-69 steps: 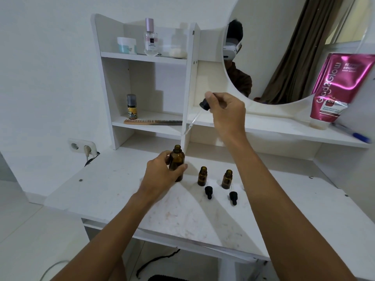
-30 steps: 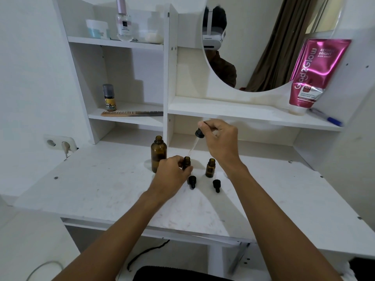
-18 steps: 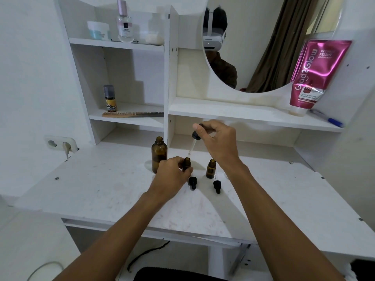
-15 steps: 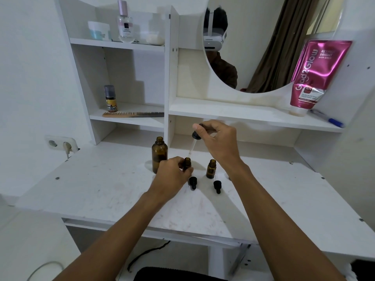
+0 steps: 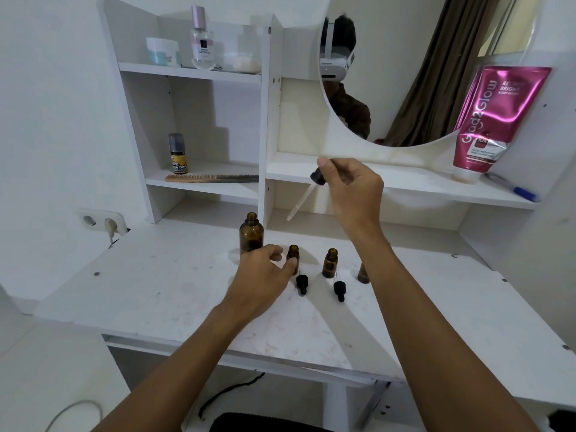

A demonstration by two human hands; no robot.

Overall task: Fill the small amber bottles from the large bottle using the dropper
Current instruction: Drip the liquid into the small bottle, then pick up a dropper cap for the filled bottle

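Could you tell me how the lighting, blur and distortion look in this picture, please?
Head view: wide-angle distortion bows the shelf unit; soft light casts faint arm shadows on the desk; the dropper in the right hand looks slightly smeared; the small bottle pinched by the left hand is sharp.

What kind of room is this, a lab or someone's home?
Probably a home dressing table, not a lab: it has a round mirror, a perfume bottle, a comb and a pink lotion tube.

Large bottle [image 5: 251, 233] left of small bottles [image 5: 330, 263] on desk [image 5: 156, 275]; caps [image 5: 339, 289] just before them (third bottle [image 5: 363, 275] part hidden).
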